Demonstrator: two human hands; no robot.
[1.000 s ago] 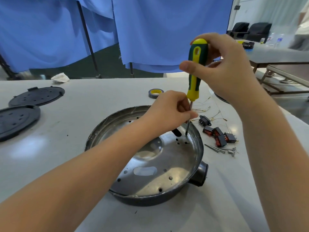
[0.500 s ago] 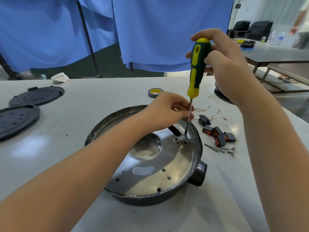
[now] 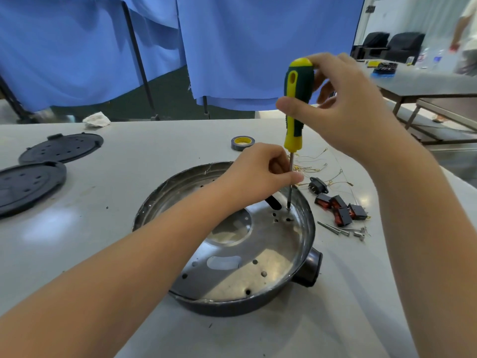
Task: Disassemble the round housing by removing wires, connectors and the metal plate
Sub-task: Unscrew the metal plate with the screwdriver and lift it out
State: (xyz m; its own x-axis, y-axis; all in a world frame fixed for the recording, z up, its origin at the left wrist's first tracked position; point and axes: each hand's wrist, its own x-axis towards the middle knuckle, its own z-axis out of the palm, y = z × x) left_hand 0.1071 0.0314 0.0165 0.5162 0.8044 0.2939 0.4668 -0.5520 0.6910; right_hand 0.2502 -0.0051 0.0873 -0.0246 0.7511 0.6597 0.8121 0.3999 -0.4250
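Head: round housing (image 3: 232,304) dark, shiny perforated metal plate (image 3: 258,254) inside.

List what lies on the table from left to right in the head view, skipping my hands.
Two black perforated discs → round housing with its metal plate → black connector → red rocker switches → loose screws.

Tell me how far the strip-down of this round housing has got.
Done, it seems: thin wires, black-and-red switches and loose screws already lie on the table right of the housing. In hand: the right hand holds the screwdriver upright, the left hand pinches its shaft, tip at a hole in the metal plate. Left: the plate itself, not yet out of the housing.
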